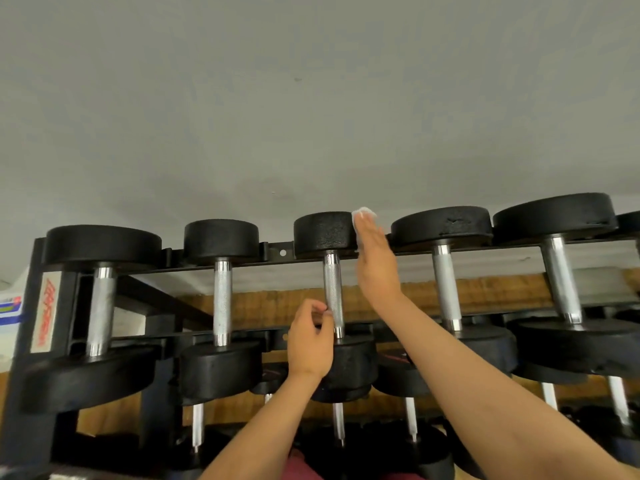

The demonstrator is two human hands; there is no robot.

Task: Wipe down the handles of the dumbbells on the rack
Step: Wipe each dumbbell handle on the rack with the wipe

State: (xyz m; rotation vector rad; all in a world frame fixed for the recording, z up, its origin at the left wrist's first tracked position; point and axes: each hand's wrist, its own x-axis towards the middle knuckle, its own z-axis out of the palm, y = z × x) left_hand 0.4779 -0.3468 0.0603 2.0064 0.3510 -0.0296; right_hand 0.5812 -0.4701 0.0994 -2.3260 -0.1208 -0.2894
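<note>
1. The middle dumbbell handle (333, 289) lies on the top tier of the rack (38, 271), its long axis running away from the viewer.
2. The left hand (310, 341) is at the handle's near end, fingers curled against it; a firm grip cannot be confirmed.
3. The right hand (375, 265) is held flat just right of the handle, fingers straight.
4. A white wipe (363, 213), largely hidden under those fingers, lies beyond the handle's far end.
</note>
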